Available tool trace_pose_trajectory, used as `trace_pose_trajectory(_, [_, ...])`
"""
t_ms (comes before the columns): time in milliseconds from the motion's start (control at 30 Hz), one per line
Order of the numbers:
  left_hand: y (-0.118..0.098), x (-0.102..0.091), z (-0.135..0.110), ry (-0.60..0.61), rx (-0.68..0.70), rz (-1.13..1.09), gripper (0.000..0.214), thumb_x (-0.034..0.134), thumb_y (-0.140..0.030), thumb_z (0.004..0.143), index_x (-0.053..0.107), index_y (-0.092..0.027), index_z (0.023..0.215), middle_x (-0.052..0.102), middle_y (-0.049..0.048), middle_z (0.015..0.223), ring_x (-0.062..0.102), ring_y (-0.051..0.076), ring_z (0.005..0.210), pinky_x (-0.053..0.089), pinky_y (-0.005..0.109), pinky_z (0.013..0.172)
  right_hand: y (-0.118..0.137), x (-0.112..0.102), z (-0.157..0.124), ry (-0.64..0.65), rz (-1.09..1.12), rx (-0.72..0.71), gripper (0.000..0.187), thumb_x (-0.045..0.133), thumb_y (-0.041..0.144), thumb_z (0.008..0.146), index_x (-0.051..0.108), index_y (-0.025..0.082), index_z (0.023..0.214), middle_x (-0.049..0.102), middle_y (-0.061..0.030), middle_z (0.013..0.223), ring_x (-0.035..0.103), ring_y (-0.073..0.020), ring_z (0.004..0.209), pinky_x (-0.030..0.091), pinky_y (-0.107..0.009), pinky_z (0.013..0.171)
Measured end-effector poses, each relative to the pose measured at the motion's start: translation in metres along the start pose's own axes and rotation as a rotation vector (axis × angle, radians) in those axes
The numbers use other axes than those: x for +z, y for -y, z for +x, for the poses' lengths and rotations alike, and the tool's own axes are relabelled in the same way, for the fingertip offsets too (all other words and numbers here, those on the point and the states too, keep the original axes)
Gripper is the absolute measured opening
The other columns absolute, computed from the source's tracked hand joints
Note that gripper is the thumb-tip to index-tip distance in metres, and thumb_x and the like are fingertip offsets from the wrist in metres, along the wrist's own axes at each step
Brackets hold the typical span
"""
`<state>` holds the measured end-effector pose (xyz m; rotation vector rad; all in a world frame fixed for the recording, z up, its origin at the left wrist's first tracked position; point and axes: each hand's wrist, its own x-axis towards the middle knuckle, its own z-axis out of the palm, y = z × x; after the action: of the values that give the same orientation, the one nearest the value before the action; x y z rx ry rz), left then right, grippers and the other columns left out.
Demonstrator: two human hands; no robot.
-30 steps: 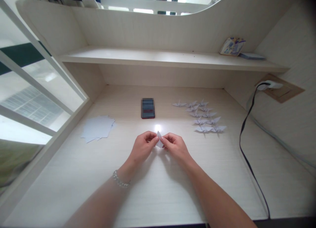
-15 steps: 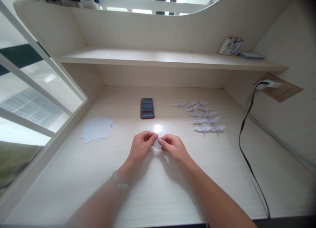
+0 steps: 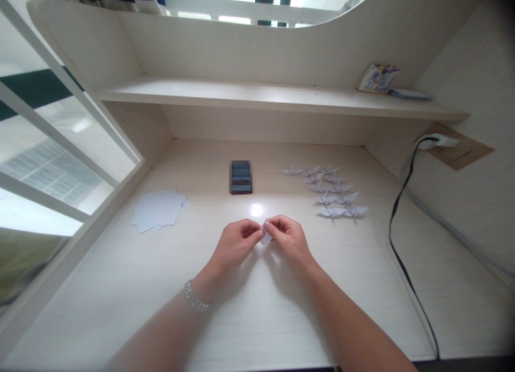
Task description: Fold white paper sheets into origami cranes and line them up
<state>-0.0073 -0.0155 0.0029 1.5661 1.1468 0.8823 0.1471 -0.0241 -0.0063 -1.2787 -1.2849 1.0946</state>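
Note:
A small folded piece of pale paper (image 3: 265, 236) is pinched between both hands just above the desk (image 3: 281, 313), near the middle. My left hand (image 3: 237, 244) grips it from the left with curled fingers; a bead bracelet (image 3: 196, 298) is on that wrist. My right hand (image 3: 287, 239) pinches it from the right with thumb and fingertips. Most of the paper is hidden by the fingers.
Several finished paper cranes (image 3: 331, 190) lie in rows at the right. A stack of pale paper sheets (image 3: 158, 209) lies at the left, a phone (image 3: 240, 177) beyond my hands. A black cable (image 3: 402, 221) runs from a wall socket (image 3: 438, 142). A shelf (image 3: 281, 97) holds a small packet (image 3: 378, 77).
The paper's upright tip seen a second ago is folded down between the fingers. Both hands stay together and have shifted slightly right.

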Motion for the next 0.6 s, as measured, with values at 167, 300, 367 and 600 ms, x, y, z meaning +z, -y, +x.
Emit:
trace_pose_trajectory(167, [-0.002,0.001,-0.002,0.069,0.005,0.03,0.02,0.057,-0.033,0.077,0.066,-0.016,0.073,0.066,0.0051,0.071,0.058,0.016,0.066,0.044,0.027,0.061,-0.003,-0.001,0.0,-0.018,0.078,0.018,0.02,0.064,0.036,0.075,0.064,0.016,0.074,0.062,-0.0033,0.07,0.054,-0.0146,0.065,0.042,-0.027,0.06])
trace_pose_trajectory(300, [0.0,0.001,-0.001,0.045,-0.01,-0.015,0.018,0.06,-0.033,0.075,0.066,-0.016,0.071,0.066,0.0048,0.069,0.057,0.016,0.064,0.043,0.026,0.058,0.0,-0.001,0.0,0.002,0.121,0.055,0.025,0.064,0.041,0.074,0.064,0.016,0.076,0.061,-0.0036,0.069,0.054,-0.0144,0.063,0.042,-0.026,0.057])
trace_pose_trajectory(367, [0.002,0.0,0.001,-0.004,-0.018,-0.053,0.019,0.061,-0.034,0.074,0.066,-0.016,0.07,0.066,0.0046,0.068,0.057,0.015,0.062,0.043,0.025,0.057,0.002,0.0,0.001,0.042,0.138,0.095,0.031,0.063,0.045,0.074,0.063,0.016,0.085,0.063,-0.0053,0.077,0.056,-0.0153,0.065,0.043,-0.026,0.055])
trace_pose_trajectory(600, [0.007,-0.002,0.005,-0.076,-0.03,-0.216,0.021,0.066,-0.036,0.073,0.064,-0.015,0.076,0.065,0.0041,0.071,0.058,0.014,0.063,0.044,0.024,0.059,0.01,-0.002,-0.004,0.159,-0.142,0.037,0.026,0.055,0.038,0.08,0.06,0.016,0.068,0.059,-0.0014,0.062,0.053,-0.0132,0.059,0.039,-0.025,0.056])
